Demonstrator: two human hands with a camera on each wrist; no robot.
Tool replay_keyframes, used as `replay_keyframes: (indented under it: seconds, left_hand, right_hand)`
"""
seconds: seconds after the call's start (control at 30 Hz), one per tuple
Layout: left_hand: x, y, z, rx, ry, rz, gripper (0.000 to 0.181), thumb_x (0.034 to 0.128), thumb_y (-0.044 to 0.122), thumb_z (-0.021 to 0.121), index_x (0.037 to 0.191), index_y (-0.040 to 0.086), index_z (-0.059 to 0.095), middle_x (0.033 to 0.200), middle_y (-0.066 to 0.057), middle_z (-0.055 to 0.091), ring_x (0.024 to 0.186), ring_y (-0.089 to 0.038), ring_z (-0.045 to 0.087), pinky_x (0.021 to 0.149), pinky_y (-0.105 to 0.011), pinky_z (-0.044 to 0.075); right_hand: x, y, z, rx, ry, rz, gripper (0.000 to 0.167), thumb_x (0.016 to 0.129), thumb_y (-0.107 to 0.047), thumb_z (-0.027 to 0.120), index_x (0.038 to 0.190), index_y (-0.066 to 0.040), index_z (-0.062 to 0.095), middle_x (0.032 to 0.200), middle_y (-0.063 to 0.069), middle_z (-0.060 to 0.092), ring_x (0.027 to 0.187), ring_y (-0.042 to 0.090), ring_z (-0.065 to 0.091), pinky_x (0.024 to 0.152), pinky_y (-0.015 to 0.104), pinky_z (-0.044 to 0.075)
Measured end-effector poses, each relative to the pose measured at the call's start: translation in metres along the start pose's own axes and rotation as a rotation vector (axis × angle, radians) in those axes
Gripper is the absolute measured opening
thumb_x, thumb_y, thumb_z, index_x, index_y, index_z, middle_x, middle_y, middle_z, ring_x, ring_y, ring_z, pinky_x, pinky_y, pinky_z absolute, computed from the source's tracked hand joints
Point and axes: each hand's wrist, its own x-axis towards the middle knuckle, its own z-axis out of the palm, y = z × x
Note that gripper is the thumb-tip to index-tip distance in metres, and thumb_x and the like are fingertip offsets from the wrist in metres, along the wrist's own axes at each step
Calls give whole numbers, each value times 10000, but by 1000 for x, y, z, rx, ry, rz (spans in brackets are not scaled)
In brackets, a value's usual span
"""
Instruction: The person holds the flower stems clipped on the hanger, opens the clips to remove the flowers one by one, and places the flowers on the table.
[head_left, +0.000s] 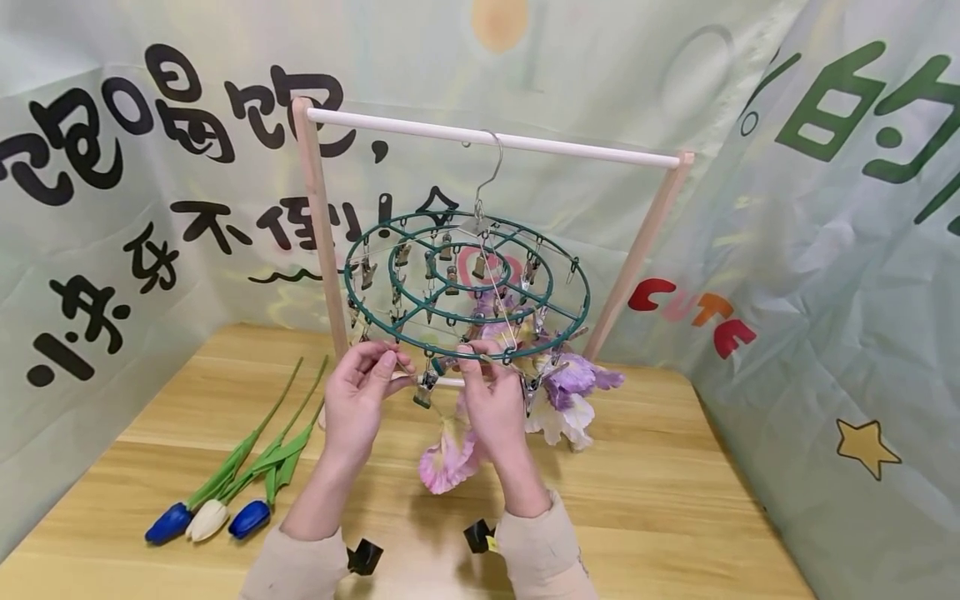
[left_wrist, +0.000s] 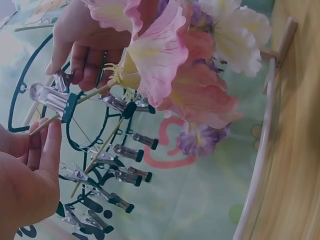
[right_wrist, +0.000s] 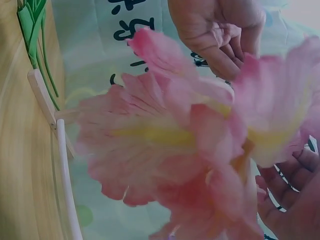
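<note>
pinching the stem (left_wrist: 92, 95) near its end with the left hand (head_left: 360, 396), thumb against finger; apparently pinching a clip (head_left: 444, 364) with the right hand (head_left: 493, 402), partly hidden. holding the pink flower (head_left: 446, 458) just below the rack (head_left: 474, 319), beside purple and white blooms (head_left: 573, 387). probably handling light, stiff along the stem, soft and easily creased in the petals; likely needing a stem hold, clear of the ruffles. seeing veined, cloth-like petals, shiny metal clips, green rings hanging from a smooth rail (head_left: 570, 147), tulips (head_left: 207, 521) lying on the grained table (head_left: 645, 483).
</note>
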Motion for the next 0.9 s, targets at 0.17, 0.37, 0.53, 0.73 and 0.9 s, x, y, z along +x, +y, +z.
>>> replay_keyframes:
  seconds: [0.17, 0.37, 0.53, 0.73, 0.9]
  left_hand:
    - [-2, 4, -5, 23, 12, -4, 130, 1047, -51, 542, 1136, -144, 568, 962, -71, 685, 890, -175, 711, 829, -360, 651]
    - [-4, 14, -14, 17, 25, -10, 170, 1060, -13, 544, 1147, -158, 556, 956, -79, 682, 878, -170, 705, 806, -347, 655]
    - [-3, 22, -24, 1, 22, -20, 193, 1065, 26, 559, 1148, -148, 564, 949, -90, 697, 854, -167, 712, 773, -347, 659]
    - [2, 26, -38, 16, 4, -58, 172, 1064, 29, 566, 1149, -120, 582, 973, -105, 698, 859, -162, 709, 773, -350, 658]
    - [10, 24, -52, 104, -20, -118, 191, 1071, 67, 571, 1168, -97, 586, 950, -46, 711, 861, -141, 715, 755, -335, 660]
  right_hand:
    - [1, 2, -1, 21, -23, -4, 230, 1087, -273, 570, 1156, -92, 695, 938, 117, 771, 705, 130, 608, 580, 272, 461]
    - [0, 3, -1, 50, -61, -45, 359, 1083, -418, 549, 1112, -95, 701, 863, 127, 719, 783, 185, 627, 635, 269, 460]
    - [0, 3, -1, 59, -83, -62, 360, 1083, -422, 549, 1096, -95, 699, 837, 112, 690, 723, 138, 588, 577, 247, 389]
    - [1, 2, -1, 66, -98, -52, 278, 1088, -336, 563, 1058, -98, 703, 848, 109, 699, 805, 275, 658, 674, 283, 475]
    - [2, 2, 0, 77, -98, -59, 229, 1088, -265, 564, 1030, -87, 696, 849, 135, 690, 808, 336, 656, 701, 293, 504]
